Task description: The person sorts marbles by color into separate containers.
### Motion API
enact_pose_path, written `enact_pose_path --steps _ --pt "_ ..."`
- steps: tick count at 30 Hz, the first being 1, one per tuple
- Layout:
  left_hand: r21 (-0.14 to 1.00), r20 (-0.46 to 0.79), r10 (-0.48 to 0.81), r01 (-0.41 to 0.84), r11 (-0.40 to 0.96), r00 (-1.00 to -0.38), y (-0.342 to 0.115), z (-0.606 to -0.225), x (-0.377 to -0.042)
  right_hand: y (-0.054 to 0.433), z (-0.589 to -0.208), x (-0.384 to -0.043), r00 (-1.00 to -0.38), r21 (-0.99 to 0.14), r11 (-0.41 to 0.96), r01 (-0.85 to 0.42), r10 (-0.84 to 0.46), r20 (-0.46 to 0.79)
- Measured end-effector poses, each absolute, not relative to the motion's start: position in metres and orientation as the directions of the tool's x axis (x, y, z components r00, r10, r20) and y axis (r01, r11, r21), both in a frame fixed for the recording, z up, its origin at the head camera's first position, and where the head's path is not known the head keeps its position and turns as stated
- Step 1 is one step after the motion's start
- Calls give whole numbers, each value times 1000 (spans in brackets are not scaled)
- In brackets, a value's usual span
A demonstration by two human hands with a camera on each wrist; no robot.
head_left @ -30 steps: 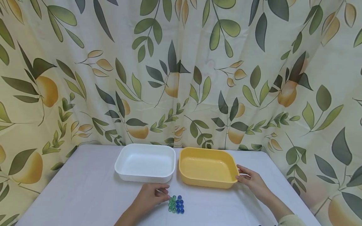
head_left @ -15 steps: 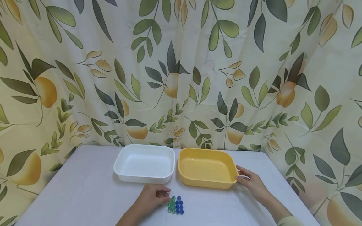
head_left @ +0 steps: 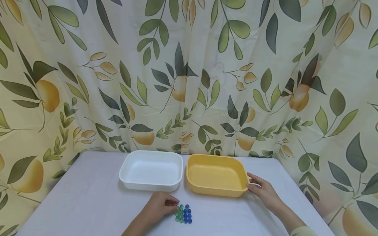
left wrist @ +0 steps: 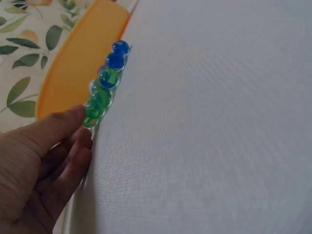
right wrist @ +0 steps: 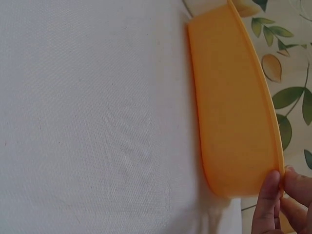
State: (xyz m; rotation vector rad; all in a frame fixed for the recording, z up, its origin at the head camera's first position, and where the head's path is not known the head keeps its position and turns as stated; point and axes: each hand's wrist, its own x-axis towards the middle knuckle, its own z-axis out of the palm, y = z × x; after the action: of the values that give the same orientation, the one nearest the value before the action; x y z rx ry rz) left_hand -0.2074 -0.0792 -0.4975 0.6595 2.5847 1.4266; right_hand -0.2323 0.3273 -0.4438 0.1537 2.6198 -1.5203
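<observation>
Several green and blue glass marbles (head_left: 185,215) lie packed in a small block on the table, green ones on the left and blue ones on the right. My left hand (head_left: 157,206) rests beside them, its loosely bent fingers at the nearest green marble (left wrist: 92,111). The thumb tip seems to touch that marble, and nothing shows gripped. At the right end of the yellow tray (head_left: 218,191), my right hand (head_left: 264,191) pinches the rim. In the right wrist view, fingertips (right wrist: 269,187) press the outer wall, with the thumb across the rim.
A white tray (head_left: 150,187) stands left of the yellow one, with a narrow gap between them. Both sit toward the back of a table with a white cloth (head_left: 97,203). A curtain (head_left: 189,82) printed with fruit and leaves hangs behind.
My left hand has edged slightly right, toward the marbles. My right hand keeps its hold on the yellow tray, and both trays and the marbles stay put.
</observation>
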Motion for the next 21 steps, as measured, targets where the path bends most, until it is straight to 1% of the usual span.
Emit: enact_pose_path --steps 10,21 --pt "800 55 416 290 526 -908 -77 -496 -208 327 -445 -231 -991 -880 458 124 16 -131" --pt "797 49 417 287 532 -908 -77 -497 -208 327 -447 -232 -990 -884 446 137 25 -141"
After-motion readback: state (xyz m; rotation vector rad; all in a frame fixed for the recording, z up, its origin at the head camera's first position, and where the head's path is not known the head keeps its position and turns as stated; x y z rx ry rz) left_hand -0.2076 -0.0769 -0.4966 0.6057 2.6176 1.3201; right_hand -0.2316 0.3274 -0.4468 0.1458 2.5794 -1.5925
